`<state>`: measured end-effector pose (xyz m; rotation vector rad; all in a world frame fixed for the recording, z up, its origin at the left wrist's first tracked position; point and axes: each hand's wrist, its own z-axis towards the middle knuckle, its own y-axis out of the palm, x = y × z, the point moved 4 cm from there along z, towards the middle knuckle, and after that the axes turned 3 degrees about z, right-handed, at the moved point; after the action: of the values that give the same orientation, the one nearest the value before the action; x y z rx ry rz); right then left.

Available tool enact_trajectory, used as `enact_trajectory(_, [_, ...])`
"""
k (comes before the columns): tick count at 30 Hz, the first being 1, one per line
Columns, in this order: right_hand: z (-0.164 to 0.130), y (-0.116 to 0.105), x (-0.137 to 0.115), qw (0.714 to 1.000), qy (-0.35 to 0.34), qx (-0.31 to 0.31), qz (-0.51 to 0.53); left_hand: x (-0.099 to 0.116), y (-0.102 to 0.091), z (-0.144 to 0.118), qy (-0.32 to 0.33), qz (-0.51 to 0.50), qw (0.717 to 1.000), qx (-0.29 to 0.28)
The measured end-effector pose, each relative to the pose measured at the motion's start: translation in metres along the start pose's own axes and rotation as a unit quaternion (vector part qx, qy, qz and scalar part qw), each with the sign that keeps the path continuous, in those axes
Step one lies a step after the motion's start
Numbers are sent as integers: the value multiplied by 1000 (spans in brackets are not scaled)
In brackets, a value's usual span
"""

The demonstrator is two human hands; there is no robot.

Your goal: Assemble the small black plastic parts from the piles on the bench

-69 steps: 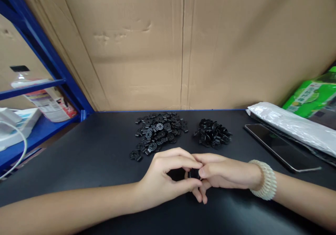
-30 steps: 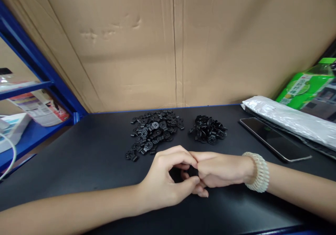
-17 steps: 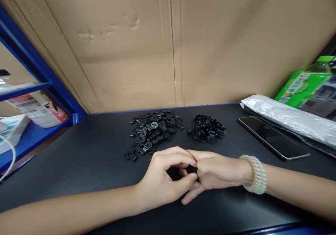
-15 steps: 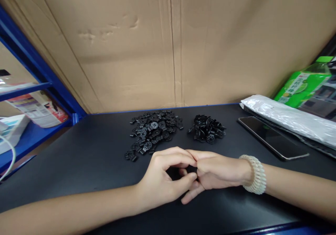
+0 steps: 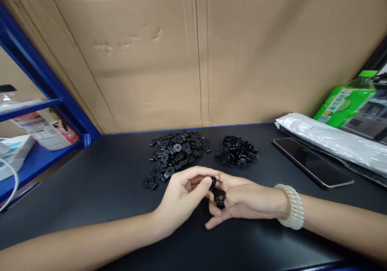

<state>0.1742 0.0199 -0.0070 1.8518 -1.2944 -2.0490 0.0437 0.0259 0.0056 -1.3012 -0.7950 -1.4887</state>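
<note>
Between my two hands is a small black plastic piece (image 5: 220, 198) with a round, perforated end. My left hand (image 5: 184, 198) pinches its upper left part between thumb and fingers. My right hand (image 5: 242, 196), with a pale coiled band at the wrist, grips the round end under its thumb; the little finger sticks out. Fingers cover part of the piece, so whether it is one part or two joined ones I cannot tell. Beyond my hands lie a pile of black perforated round clips (image 5: 178, 150) and, right of it, a smaller pile of glossy black pieces (image 5: 238, 152).
A phone (image 5: 311, 162) lies on the black tabletop (image 5: 90, 190) at right, beside a silvery plastic package (image 5: 329, 136) and a green-labelled bottle (image 5: 344, 101). A cardboard sheet (image 5: 145, 61) stands at the back. Blue shelving (image 5: 60, 148) holds items at left.
My left thumb has moved up and the hands have turned slightly, so the black piece between them now shows. The piles have not been disturbed.
</note>
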Motion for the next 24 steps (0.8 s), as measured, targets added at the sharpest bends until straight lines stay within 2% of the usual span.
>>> enact_trajectory(4, [-3, -4, -4, 994, -44, 5, -104, -10, -12, 1, -36, -84, 994, 61])
enact_trajectory(7, [-9, -5, -10, 963, -67, 23, -260, -12, -15, 0, -35, -107, 991, 70])
enact_trajectory(9, [-15, -4, -20, 907, -83, 55, -409, -6, -14, -1, 9, -67, 996, 59])
enact_trajectory(12, [-28, -3, -46, 764, -167, 107, -614, 2, -8, -4, 65, -18, 997, 29])
enact_trajectory(15, [-44, -11, -83, 631, -275, 198, -698, 4, -4, -7, 75, -11, 997, 7])
enact_trajectory(17, [-53, -24, -103, 570, -304, 259, -718, 4, -4, -8, 75, 6, 997, -1])
enact_trajectory(20, [-58, -45, -118, 519, -281, 272, -760, 4, -4, -8, 61, 20, 998, -15])
enact_trajectory(22, [-57, -55, -118, 510, -251, 244, -786, 4, -5, -8, 47, 18, 998, -28])
enact_trajectory(24, [-54, -61, -114, 517, -222, 212, -799, 5, -5, -9, 40, 16, 998, -39])
